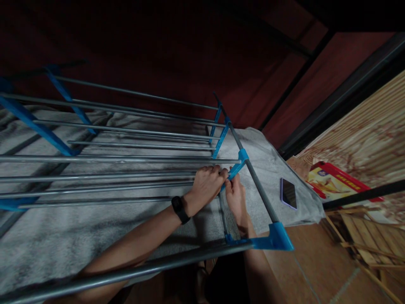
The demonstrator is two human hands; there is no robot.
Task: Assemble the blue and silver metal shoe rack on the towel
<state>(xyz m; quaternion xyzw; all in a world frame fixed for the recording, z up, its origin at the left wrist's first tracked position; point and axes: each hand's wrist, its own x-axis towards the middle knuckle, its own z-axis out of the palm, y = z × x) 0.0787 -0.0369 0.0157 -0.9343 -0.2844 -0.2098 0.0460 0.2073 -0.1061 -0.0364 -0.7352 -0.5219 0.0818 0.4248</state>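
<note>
A rack of grey metal rods (126,160) and blue plastic brackets (243,155) lies across grey cloth. My left hand (207,181), with a black band on its wrist, is closed around the end of a metal rod (164,174). Just beside it, my right hand (236,196) grips a slanted blue bracket (236,169) close to where the rod meets it. My fingers hide the joint, so I cannot tell whether the rod sits in the bracket. Both forearms pass under a long front tube (177,262) with a blue corner piece (280,236).
A phone (288,193) lies on the grey cloth (259,145) to the right. Beyond the cloth's edge are a red and yellow box (335,181) and a folded wooden chair-like frame (370,236) above a tiled floor (313,257). Dark red fabric (152,50) hangs behind.
</note>
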